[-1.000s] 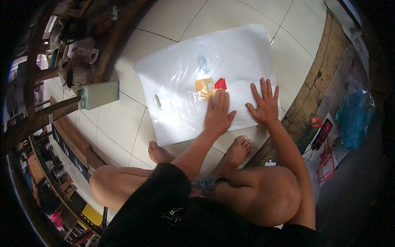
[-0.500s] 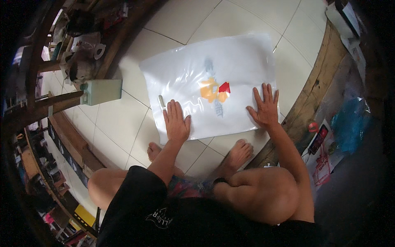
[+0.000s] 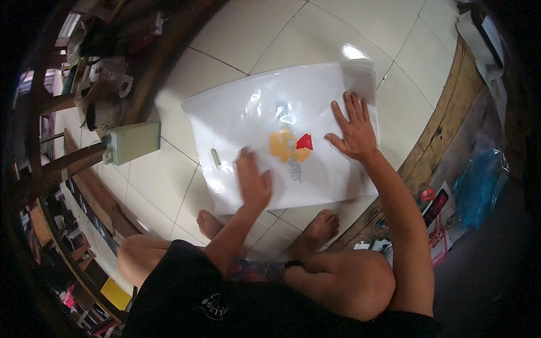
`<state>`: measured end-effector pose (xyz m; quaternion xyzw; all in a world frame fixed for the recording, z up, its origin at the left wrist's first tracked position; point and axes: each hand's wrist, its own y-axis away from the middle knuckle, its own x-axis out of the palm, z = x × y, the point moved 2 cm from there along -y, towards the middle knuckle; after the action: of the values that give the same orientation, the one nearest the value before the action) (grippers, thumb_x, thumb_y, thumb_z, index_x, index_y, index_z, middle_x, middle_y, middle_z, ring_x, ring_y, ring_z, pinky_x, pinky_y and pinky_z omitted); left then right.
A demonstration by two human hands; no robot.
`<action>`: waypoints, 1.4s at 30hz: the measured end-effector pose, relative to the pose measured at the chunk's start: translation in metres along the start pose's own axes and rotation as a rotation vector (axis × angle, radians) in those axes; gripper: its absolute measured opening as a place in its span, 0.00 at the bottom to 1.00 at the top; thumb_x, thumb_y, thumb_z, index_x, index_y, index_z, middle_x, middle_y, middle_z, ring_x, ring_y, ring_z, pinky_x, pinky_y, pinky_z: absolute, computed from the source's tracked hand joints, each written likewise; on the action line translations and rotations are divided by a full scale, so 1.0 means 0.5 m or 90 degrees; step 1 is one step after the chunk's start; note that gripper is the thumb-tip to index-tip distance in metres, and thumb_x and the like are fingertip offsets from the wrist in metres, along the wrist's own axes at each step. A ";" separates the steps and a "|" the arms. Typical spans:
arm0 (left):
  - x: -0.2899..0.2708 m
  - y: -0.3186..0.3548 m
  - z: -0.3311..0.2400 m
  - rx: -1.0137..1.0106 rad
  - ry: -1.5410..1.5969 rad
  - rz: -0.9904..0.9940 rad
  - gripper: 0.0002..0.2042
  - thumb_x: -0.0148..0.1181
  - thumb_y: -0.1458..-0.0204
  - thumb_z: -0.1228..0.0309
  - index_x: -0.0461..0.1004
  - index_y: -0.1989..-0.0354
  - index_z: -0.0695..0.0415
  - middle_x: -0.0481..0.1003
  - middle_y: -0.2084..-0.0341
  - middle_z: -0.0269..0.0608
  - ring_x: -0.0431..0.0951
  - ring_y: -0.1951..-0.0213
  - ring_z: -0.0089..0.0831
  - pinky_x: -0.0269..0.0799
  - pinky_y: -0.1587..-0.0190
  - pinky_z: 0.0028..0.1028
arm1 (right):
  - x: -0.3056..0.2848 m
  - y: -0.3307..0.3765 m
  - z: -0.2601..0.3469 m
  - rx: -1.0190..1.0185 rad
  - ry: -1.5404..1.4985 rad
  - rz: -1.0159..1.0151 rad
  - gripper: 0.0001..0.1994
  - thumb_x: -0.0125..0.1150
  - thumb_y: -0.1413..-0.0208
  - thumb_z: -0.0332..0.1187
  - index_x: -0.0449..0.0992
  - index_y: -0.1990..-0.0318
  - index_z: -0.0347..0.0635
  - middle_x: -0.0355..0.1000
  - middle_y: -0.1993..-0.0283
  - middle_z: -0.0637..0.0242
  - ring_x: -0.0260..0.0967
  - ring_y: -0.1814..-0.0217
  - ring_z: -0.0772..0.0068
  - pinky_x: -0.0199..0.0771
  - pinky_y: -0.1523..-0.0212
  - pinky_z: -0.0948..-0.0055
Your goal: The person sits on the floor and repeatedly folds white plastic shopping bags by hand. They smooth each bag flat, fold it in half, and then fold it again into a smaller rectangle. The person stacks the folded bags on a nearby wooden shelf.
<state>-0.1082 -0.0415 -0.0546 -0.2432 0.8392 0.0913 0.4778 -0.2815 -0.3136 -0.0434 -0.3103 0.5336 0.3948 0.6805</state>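
A large white plastic sheet or bag [image 3: 236,121], glossy and slightly wrinkled, lies flat on the floor between my arms. Printed on its middle is a yellow, red and blue design, and a small elongated slot [image 3: 214,158] shows near its left edge. My right hand [image 3: 356,130] rests palm down on the right part, fingers spread, holding nothing. Over the lower left part is my left hand [image 3: 255,181], blurred by motion; its thumb stands apart from the fingers and nothing shows in it. Whether it touches the plastic is unclear.
A pale green jerrycan [image 3: 132,143] stands to the left beside wooden shelving [image 3: 90,174]. Along the right runs a wooden beam [image 3: 431,121], with a phone [image 3: 437,207] and blue plastic [image 3: 482,180] beyond it. My bare feet [image 3: 322,226] are at the plastic's near edge.
My left hand has shifted right, away from the slot, and is blurred. The right hand has slid a little up and left on the plastic. The view has also shifted slightly.
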 end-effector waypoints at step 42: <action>-0.021 -0.152 0.052 -0.056 -0.228 0.099 0.35 0.54 0.43 0.57 0.53 0.32 0.66 0.46 0.30 0.63 0.40 0.29 0.64 0.34 0.30 0.59 | -0.019 -0.152 -0.078 0.040 0.073 -0.001 0.43 0.49 0.44 0.64 0.54 0.29 0.41 0.45 0.27 0.40 0.37 0.22 0.41 0.34 0.25 0.45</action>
<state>-0.0462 -0.0940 -0.0533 -0.1784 0.7520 0.2066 0.6000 -0.2354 -0.3860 -0.0434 -0.3115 0.5833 0.3590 0.6587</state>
